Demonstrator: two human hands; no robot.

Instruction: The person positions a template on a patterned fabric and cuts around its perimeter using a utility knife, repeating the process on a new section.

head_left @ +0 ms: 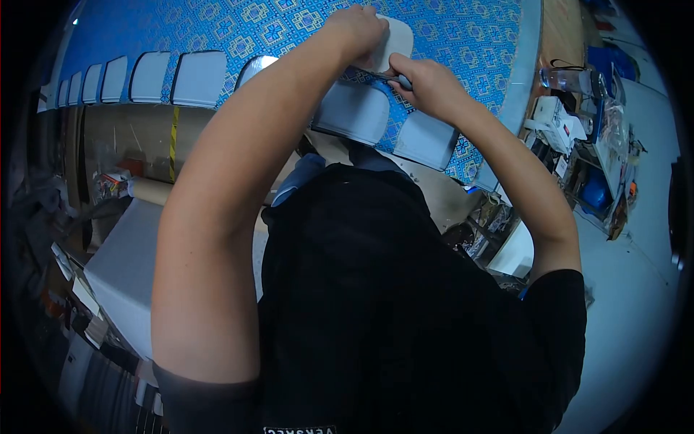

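Trimming or scraping the edge of a pale rounded panel looks like the step in hand, though the exact action is too small to make out. The blue patterned cloth serves as the landmark: the panel is over its middle stretch, in from the near edge, and whether it lies flat on the cloth or is lifted off it cannot be told. The left hand is at the panel's left side, its fingers bent over that margin; its thumb is hidden, so I cannot tell whether it pinches the panel or only presses on it. The right hand is closed around a slim tool with a grey handle, its thumb at the panel's near right corner and the tool's narrow front part directed toward the left hand.

Along the near edge of the cloth sits a row of grey rounded panels, among them a wide one just nearer than the tool and another to its right. Beyond the cloth's right side lies a clear container.

The next move seems to call for a steady left hold and a controlled pass along the margin, with the left fingers clear of the tool's tip.
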